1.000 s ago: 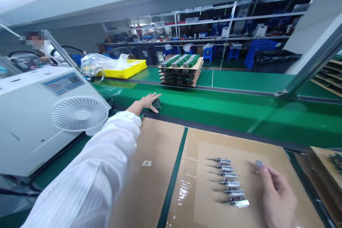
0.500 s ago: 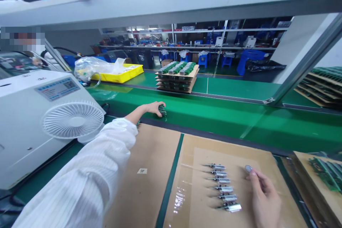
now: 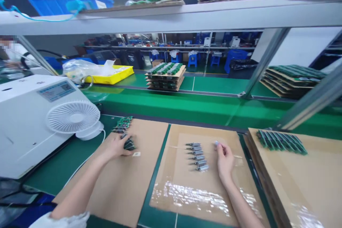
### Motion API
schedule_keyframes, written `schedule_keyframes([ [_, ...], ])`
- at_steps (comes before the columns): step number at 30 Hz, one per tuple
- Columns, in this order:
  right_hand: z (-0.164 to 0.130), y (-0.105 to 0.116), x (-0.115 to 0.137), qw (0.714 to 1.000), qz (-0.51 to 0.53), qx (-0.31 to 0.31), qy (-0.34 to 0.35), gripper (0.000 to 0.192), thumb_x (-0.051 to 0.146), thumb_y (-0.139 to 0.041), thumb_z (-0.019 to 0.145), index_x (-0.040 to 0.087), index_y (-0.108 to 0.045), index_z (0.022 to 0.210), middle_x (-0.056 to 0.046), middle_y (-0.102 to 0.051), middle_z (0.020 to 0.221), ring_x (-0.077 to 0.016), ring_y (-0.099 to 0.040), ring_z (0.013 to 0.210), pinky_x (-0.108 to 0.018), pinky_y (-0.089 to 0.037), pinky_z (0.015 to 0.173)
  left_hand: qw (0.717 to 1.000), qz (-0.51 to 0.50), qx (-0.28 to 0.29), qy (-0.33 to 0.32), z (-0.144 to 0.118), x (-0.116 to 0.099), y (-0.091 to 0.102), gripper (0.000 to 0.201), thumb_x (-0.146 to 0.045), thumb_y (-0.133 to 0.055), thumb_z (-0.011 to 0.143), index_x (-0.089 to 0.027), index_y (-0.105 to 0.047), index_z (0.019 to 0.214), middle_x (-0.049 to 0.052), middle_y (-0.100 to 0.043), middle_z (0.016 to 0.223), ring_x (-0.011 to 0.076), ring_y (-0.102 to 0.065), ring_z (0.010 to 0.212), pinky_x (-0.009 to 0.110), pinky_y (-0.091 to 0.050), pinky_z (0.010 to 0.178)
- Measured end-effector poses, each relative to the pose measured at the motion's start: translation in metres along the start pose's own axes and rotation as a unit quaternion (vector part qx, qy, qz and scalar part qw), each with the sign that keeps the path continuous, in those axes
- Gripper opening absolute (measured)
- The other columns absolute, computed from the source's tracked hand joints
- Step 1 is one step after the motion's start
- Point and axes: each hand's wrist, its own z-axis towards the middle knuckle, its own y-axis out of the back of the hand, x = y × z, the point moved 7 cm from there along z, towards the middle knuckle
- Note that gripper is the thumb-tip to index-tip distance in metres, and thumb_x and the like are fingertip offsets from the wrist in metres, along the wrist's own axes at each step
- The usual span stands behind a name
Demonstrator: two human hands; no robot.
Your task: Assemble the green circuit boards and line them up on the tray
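Head view: both grips loaded

Left hand [image 3: 114, 146] is gripping boards [image 3: 129, 144] over left card [image 3: 125, 185], board row [image 3: 124, 123] sitting at hand's 12 o'clock. Right hand [image 3: 226, 158] is pinching disc [image 3: 216, 143], metal parts [image 3: 198, 157] lying at its 9 o'clock.

Green table [image 3: 160, 218], and it's carrying two cardboard sheets [image 3: 120, 185], white machine [image 3: 24, 124] at left, cardboard stack [image 3: 301, 188] at right!
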Motion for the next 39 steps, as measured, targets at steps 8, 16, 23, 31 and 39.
schedule_keyframes([
  [8, -0.013, 0.041, 0.022, 0.977, -0.176, 0.079, 0.096, 0.032, 0.039, -0.04, 0.084, 0.018, -0.063, 0.075, -0.013, -0.066, 0.079, -0.0293, -0.058, 0.085, -0.037, -0.041, 0.071, 0.979, -0.136, -0.073, -0.135, -0.012, -0.094, 0.004, 0.07, -0.045, -0.06, 0.073, -0.014, -0.043, 0.134, 0.02, -0.041, 0.14, 0.0423, -0.025, 0.134, 0.058, -0.02, 0.106],
  [16, -0.052, 0.037, 0.023, 0.955, -0.235, 0.133, 0.123, 0.028, 0.036, -0.039, 0.088, 0.019, -0.06, 0.097, -0.01, -0.064, 0.091, -0.0267, -0.059, 0.087, -0.036, -0.046, 0.072, 0.895, -0.196, 0.058, -0.396, -0.023, -0.271, -0.029, 0.076, -0.054, -0.075, 0.061, -0.027, -0.052, 0.129, 0.009, -0.047, 0.139, 0.0288, -0.04, 0.127, 0.038, -0.031, 0.105],
  [23, -0.102, -0.002, 0.018, 0.968, -0.146, 0.193, 0.064, 0.05, 0.048, -0.039, 0.087, 0.016, -0.046, 0.123, -0.017, -0.055, 0.114, -0.032, -0.061, 0.099, -0.042, -0.05, 0.078, 0.912, -0.221, 0.051, -0.343, -0.033, -0.277, -0.036, 0.036, -0.043, -0.061, 0.081, -0.023, -0.065, 0.11, 0.009, -0.062, 0.105, 0.0258, -0.055, 0.106, 0.035, -0.04, 0.093],
  [31, -0.072, -0.002, 0.031, 0.948, -0.199, 0.219, 0.12, 0.045, 0.041, -0.028, 0.092, 0.016, -0.053, 0.119, -0.015, -0.057, 0.106, -0.0285, -0.06, 0.098, -0.04, -0.047, 0.082, 0.933, -0.287, 0.05, -0.212, -0.055, -0.249, -0.057, 0.035, -0.038, -0.058, 0.082, -0.014, -0.063, 0.107, 0.014, -0.057, 0.11, 0.0278, -0.057, 0.101, 0.039, -0.043, 0.092],
  [39, -0.04, -0.018, 0.045, 0.916, -0.263, 0.262, 0.151, 0.036, 0.03, -0.034, 0.093, 0.017, -0.064, 0.108, -0.012, -0.061, 0.095, -0.0236, -0.062, 0.089, -0.033, -0.045, 0.082, 0.9, -0.34, 0.081, -0.26, -0.051, -0.25, -0.059, 0.033, -0.026, -0.05, 0.083, -0.019, -0.062, 0.113, 0.01, -0.059, 0.11, 0.0236, -0.054, 0.109, 0.036, -0.04, 0.099],
])
